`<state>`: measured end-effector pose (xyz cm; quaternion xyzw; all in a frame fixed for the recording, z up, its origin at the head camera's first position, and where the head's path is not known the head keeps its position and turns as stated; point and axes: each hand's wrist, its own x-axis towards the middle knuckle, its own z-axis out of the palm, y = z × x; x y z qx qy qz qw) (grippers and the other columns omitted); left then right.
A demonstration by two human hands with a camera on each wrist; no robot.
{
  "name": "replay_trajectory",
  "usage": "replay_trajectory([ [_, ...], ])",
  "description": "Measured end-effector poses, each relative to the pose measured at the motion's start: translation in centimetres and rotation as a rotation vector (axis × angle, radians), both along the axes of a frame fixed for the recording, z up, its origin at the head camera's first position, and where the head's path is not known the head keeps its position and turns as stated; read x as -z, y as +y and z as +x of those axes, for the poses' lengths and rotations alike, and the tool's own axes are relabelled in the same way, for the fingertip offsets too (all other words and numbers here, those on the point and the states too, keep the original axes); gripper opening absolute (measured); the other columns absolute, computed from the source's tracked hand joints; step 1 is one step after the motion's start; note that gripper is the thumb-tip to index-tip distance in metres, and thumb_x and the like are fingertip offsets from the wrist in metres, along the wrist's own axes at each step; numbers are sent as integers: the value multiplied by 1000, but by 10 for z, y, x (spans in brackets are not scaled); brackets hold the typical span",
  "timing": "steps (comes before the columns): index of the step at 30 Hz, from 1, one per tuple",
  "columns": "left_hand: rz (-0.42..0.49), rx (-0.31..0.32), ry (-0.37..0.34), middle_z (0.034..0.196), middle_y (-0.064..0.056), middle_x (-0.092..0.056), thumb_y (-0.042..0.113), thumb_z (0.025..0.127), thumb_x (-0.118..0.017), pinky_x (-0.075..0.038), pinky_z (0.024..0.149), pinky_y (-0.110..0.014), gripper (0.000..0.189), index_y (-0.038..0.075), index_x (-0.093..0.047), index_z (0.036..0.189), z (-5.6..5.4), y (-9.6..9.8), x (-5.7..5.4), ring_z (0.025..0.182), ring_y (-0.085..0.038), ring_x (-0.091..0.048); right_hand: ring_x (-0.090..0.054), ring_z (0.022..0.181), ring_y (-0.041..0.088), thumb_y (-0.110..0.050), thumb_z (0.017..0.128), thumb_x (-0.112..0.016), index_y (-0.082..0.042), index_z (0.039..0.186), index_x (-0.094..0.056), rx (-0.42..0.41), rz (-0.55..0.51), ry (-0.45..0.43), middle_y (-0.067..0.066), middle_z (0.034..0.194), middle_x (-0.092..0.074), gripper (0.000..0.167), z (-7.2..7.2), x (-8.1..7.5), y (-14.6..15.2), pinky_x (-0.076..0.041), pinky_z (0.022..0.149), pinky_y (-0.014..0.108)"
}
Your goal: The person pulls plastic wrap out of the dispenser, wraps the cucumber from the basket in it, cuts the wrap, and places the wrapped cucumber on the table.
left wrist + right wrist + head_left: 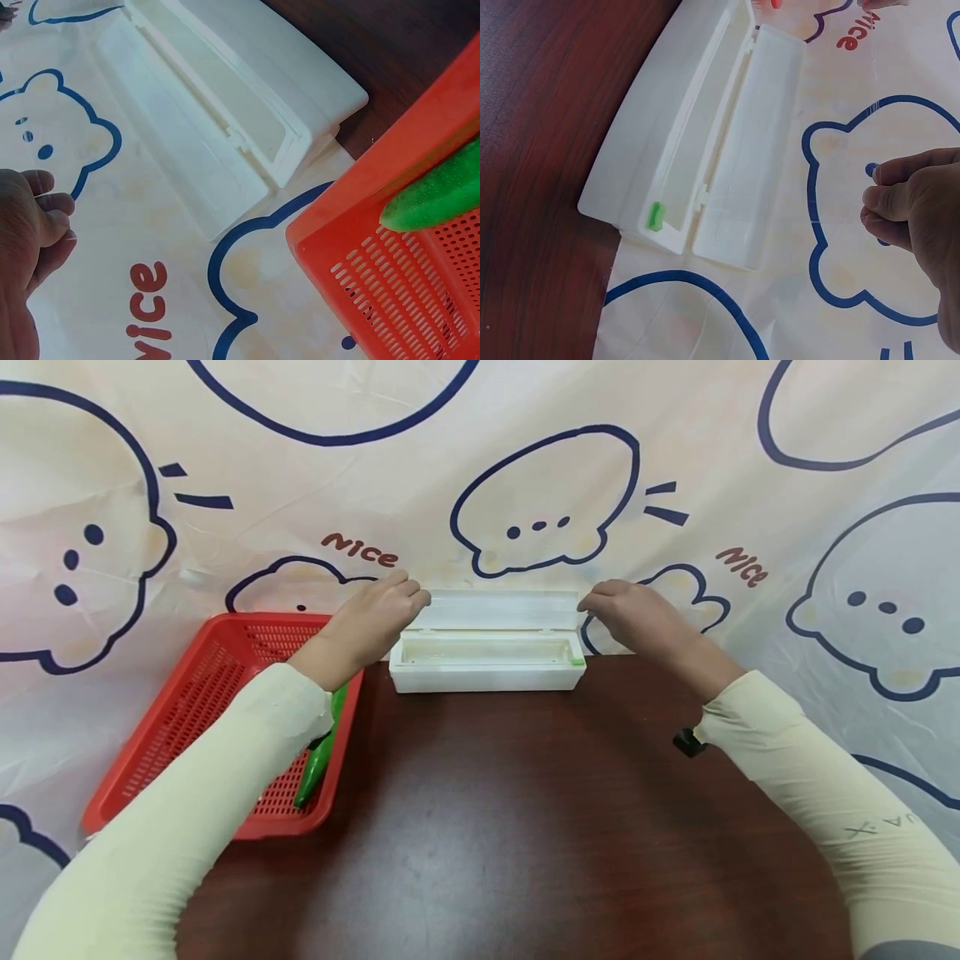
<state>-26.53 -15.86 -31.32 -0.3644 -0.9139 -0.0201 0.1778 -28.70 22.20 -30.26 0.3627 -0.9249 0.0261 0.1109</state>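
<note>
A long white box (487,678) stands against the back sheet with its hinged lid (495,610) raised. A green piece (655,217) sits at the right end of its rim. Beside the lid's left end, my left hand (378,610) has thumb and fingertips pinched together. My right hand (633,618) pinches likewise past the lid's right end. Faint glints near the right fingertips look like thin clear plastic film held between the hands; its outline hardly shows. Both hands are apart from the box.
A red perforated basket (330,793) stands at the left under my left forearm. Inside lies a long green vegetable (318,768). The dark brown table (525,827) extends in front of the box. A printed sheet (420,502) hangs behind it.
</note>
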Motion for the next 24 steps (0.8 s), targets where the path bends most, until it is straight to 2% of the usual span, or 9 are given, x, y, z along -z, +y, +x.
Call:
replay_trajectory([
  [12, 1, 33, 71, 103, -21, -72, -11, 91, -67, -58, 76, -37, 21, -6, -69, 111, 1, -1, -2, 90, -31, -60, -72, 102, 32, 10, 89, -70, 0, 116, -73, -29, -17, 30, 18, 110, -74, 29, 5, -6, 1, -61, 88, 44],
  [20, -7, 25, 39, 104, -22, -72, -10, 89, -69, -59, 80, -37, 23, -6, -68, 112, 4, -2, -10, 92, -31, -61, -72, 102, 31, 10, 90, -70, 0, 116, -73, -43, -36, 61, 17, 109, -75, 28, 6, -11, 1, -61, 87, 43],
  [24, 3, 36, 45, 105, -22, -72, -11, 90, -67, -59, 84, -39, 22, -7, -69, 112, 3, -4, -13, 95, -32, -62, -73, 102, 31, 10, 89, -71, 0, 116, -73, -42, -44, 69, 17, 109, -75, 29, 7, -12, 0, -61, 88, 43],
])
